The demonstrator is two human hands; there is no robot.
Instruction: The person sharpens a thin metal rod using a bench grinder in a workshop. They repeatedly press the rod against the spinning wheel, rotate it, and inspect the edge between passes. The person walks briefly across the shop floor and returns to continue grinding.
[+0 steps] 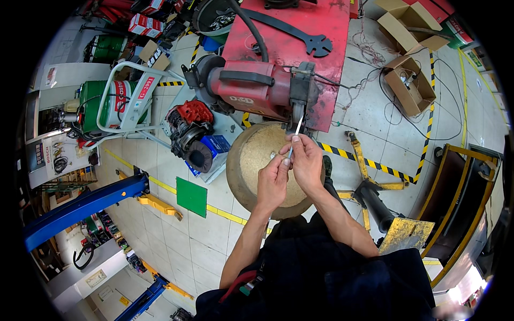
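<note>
A red bench grinder [249, 88] with a black top handle sits on a red metal bench [251, 48]. My right hand [308, 166] grips a thin, light metal rod [299, 124] just below the grinder's right wheel [297, 109], with the rod's upper end at the wheel; whether they touch I cannot tell. My left hand [273, 182] is closed on the rod's lower part, thumb and fingers pinched together. Beneath both hands is a wide round drum [238, 171] with a tan, granular-looking top.
A metal trolley [214, 160] with engine parts stands left, near a blue lift arm [85, 208]. Cardboard boxes [407, 91] and loose cables lie right. A yellow-black jack-like stand [375, 203] and a brown rack [455, 208] stand lower right. A flat black wrench-like bar [318, 45] lies on the bench.
</note>
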